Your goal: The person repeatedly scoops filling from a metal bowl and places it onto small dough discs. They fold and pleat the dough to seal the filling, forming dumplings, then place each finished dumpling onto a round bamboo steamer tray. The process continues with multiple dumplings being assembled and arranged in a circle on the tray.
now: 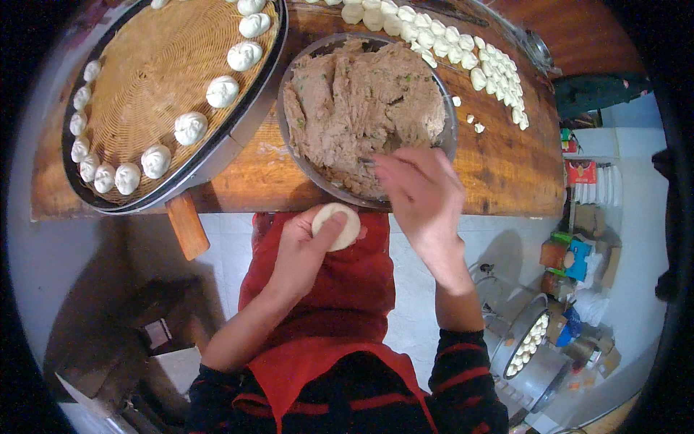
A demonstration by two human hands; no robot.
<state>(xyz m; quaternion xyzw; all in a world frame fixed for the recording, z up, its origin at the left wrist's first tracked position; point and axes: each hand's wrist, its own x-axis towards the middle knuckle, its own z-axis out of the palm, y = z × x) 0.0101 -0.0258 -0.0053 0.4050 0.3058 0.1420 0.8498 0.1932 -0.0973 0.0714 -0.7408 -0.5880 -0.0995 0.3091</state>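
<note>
My left hand (pixel 301 254) holds a round dough wrapper (pixel 351 230), its thumb pressed across the top, just off the table's front edge. Over the near right part of a metal bowl (pixel 451 142) is my right hand (pixel 425 190), blurred, with its fingers bent toward the meat filling (pixel 352 103). A small dark, thin thing shows at those fingertips; whether the hand grips a tool is unclear. The filling is pinkish brown with green flecks and heaps high in the bowl.
Left of the bowl, a round woven steamer tray (pixel 146 65) carries filled buns (pixel 191 128) along its rim. A wooden handle (pixel 187 228) juts past the table edge. Dough pieces (pixel 490 70) line the back right of the wooden table (pixel 509 184). Pots (pixel 528 363) stand at lower right.
</note>
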